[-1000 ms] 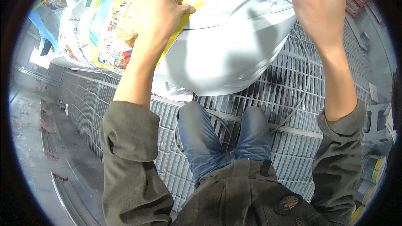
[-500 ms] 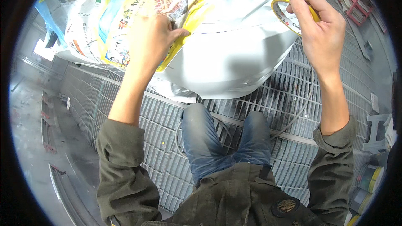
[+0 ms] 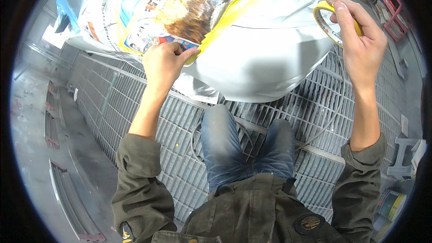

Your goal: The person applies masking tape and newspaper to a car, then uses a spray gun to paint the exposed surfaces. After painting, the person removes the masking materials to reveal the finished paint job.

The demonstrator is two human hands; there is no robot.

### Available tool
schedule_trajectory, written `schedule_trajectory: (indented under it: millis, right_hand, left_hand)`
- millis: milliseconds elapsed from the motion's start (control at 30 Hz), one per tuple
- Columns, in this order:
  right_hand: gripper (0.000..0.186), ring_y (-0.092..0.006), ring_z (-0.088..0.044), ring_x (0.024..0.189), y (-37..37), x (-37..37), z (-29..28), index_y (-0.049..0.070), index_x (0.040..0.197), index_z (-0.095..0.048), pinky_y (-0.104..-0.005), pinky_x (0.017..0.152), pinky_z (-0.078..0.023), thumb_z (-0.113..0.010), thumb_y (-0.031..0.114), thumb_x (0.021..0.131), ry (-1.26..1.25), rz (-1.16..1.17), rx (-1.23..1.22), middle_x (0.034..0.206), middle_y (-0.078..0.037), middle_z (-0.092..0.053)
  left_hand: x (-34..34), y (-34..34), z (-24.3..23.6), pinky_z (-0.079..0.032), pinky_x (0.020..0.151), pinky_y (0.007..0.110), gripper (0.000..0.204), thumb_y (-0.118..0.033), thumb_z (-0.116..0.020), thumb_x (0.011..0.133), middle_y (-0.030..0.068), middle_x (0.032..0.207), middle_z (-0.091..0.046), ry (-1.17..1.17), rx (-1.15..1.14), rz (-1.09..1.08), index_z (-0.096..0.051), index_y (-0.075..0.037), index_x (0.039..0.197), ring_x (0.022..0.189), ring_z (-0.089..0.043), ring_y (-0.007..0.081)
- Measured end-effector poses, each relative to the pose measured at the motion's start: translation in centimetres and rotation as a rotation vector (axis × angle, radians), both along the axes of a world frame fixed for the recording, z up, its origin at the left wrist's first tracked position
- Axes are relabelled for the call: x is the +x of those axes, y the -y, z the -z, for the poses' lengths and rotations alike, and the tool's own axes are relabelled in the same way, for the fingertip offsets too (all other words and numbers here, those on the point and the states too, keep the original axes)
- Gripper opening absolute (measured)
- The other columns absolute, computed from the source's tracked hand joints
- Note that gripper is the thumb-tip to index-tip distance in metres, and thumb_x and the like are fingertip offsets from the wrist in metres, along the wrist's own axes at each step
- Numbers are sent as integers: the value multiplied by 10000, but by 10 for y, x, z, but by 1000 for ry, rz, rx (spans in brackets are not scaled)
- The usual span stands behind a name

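A smooth, curved white panel (image 3: pixel 265 58) bulges out in front of me. Over its left part lies a printed plastic sheet (image 3: pixel 189 15) with food pictures, its right edge lined by a strip of yellow tape (image 3: pixel 215 28). At the lower end of that strip is my left hand (image 3: pixel 164 63), fingers curled and thumb laid along the yellow edge; its fingertips are partly hidden. Beyond the panel's right side, my right hand (image 3: pixel 362 40) grips a roll of yellow tape (image 3: pixel 322 20) between thumb and fingers.
Metal floor grating (image 3: pixel 189 121) runs beneath my legs, with a thin hose (image 3: pixel 330 119) across it. A red rack (image 3: pixel 390 6) stands at the far right, a grey plastic stool (image 3: pixel 400 159) below it. Long narrow parts (image 3: pixel 72 198) lie at left.
My left hand has slid down along the sheet's yellow edge, uncovering more of the food picture. The view has shifted a little; my right hand still holds the tape roll.
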State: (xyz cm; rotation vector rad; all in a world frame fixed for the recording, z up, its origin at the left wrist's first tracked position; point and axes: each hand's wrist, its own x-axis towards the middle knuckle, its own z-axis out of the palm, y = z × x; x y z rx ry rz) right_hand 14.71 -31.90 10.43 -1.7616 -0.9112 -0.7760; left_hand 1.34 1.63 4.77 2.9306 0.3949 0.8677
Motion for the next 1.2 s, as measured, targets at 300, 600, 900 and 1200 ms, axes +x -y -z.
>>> schedule_trajectory:
  millis: [300,600,900,1200]
  right_hand:
    - [211,-7,-466,666,-7,-11,-2,-9,1102,-722,-159,600,-350,-601,122,991,-77,-21,38,857,5,-659]
    - [178,-71,-640,820,-3,-29,-1,1,1065,-725,-221,737,-517,-628,124,982,-234,-75,178,909,-43,-715]
    - [253,-156,-685,892,2,-85,38,-37,1091,-719,-271,814,-536,-585,115,939,-636,-274,96,1020,-145,-737]
    - [423,-38,-554,704,-23,-157,147,28,1347,-602,-197,650,-444,-594,106,931,-1140,-660,462,843,-3,-685]
  left_hand:
    - [-17,-18,20,-470,517,374,393,-410,-825,734,82,577,-616,34,192,68,-674,-58,642,519,-615,268]
    - [-30,-11,11,-455,513,387,390,-376,-833,723,85,600,-614,142,69,42,-646,-50,618,541,-609,286]
    - [-41,52,-4,-413,509,331,257,-189,-772,838,97,593,-584,184,-449,265,-663,5,708,524,-537,204]
    - [-65,116,68,-390,659,258,186,-112,-563,981,77,774,-585,-289,-1213,734,-634,41,903,700,-512,141]
